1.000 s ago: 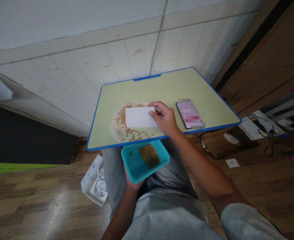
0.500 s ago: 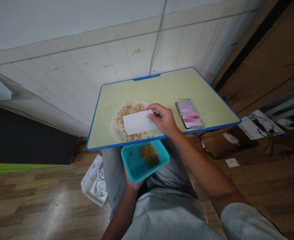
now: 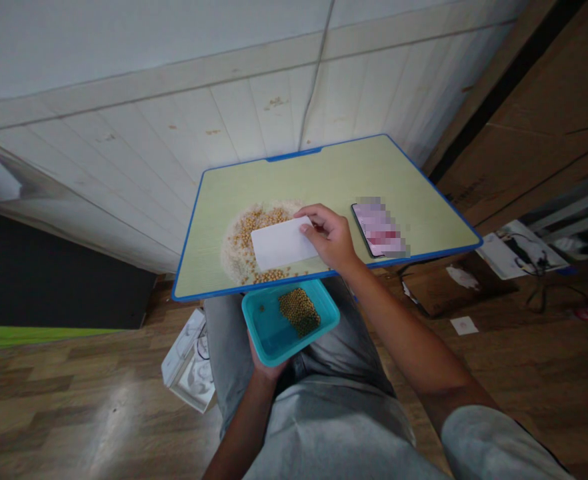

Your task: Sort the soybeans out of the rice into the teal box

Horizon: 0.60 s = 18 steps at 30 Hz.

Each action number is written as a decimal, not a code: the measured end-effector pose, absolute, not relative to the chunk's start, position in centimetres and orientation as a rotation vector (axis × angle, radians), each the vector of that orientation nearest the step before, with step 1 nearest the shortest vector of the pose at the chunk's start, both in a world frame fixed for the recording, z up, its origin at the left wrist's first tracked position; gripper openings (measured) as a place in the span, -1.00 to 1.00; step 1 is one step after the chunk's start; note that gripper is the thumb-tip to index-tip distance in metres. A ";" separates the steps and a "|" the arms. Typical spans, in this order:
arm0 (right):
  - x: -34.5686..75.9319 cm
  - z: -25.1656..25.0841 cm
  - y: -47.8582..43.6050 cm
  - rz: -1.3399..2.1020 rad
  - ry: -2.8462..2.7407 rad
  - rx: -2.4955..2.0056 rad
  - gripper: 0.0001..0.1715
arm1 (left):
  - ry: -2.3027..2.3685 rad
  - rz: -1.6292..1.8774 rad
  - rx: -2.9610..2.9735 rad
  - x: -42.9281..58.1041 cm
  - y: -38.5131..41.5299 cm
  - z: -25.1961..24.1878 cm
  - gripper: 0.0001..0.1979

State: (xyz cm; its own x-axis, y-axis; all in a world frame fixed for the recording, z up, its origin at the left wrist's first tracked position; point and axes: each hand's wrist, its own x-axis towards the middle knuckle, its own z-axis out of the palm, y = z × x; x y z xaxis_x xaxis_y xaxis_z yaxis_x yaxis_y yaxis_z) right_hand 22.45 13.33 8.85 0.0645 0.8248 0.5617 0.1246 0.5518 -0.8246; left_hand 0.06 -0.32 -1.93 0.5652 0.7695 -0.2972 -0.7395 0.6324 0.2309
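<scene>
My right hand (image 3: 331,238) pinches a white card (image 3: 283,243) and holds it over a heap of white rice mixed with yellow beans (image 3: 247,235) on a green lap table with a blue rim (image 3: 324,170). A row of beans (image 3: 274,275) lies along the card's near edge, close to the table's front rim. Below that rim my left hand (image 3: 264,365) holds a teal plastic tub (image 3: 267,327) from underneath. A small pile of beans (image 3: 299,311) sits in the tub.
A phone (image 3: 380,230) lies on the table right of my right hand. My knees in grey trousers (image 3: 334,413) are under the table. On the wooden floor are a white box (image 3: 191,363) at left and papers and cables (image 3: 521,250) at right. A tiled wall stands behind.
The card has slid toward the near edge of the table, pushing beans ahead of it and uncovering more of the heap behind. The tub and left hand stay put.
</scene>
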 end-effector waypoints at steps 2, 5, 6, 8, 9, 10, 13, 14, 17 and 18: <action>22.5 8.8 13.3 0.612 -1.401 -0.926 -0.81 | 0.400 0.889 0.082 0.0 -0.4 -1.9 -0.24; 22.5 8.8 13.2 0.559 -1.324 -0.979 -0.85 | 0.415 0.903 0.080 -0.2 -0.6 -2.0 -0.25; 22.5 8.9 13.2 0.549 -1.303 -0.982 -0.85 | 0.419 0.907 0.080 -0.2 -0.6 -2.0 -0.24; 22.4 9.0 13.2 0.540 -1.280 -0.978 -0.84 | 0.424 0.913 0.081 -0.3 -0.7 -2.1 -0.22; 22.4 9.0 13.1 0.542 -1.278 -0.979 -0.83 | 0.425 0.915 0.082 -0.3 -0.7 -2.1 -0.20; 22.4 9.1 13.1 0.548 -1.280 -0.983 -0.82 | 0.424 0.917 0.083 -0.3 -0.8 -2.1 -0.20; 22.4 9.2 13.1 0.585 -1.294 -1.003 -0.81 | 0.417 0.921 0.086 -0.3 -0.8 -2.3 -0.19; 22.4 9.3 13.1 0.599 -1.302 -1.007 -0.81 | 0.414 0.923 0.088 -0.3 -0.8 -2.4 -0.17; 22.4 9.3 13.1 0.625 -1.324 -0.997 -0.80 | 0.398 0.925 0.093 -0.4 -0.8 -2.7 -0.11; 22.4 9.3 13.1 0.628 -1.326 -0.989 -0.80 | 0.382 0.923 0.099 -0.4 -0.9 -2.8 -0.10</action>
State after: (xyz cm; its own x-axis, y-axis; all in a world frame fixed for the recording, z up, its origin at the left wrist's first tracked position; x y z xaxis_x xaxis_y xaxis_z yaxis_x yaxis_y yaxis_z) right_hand 22.44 13.08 9.28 0.1773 0.8494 0.4970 0.1538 0.4749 -0.8665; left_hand -0.36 -0.86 -2.78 0.5419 0.7929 -0.2786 -0.7581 0.6043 0.2451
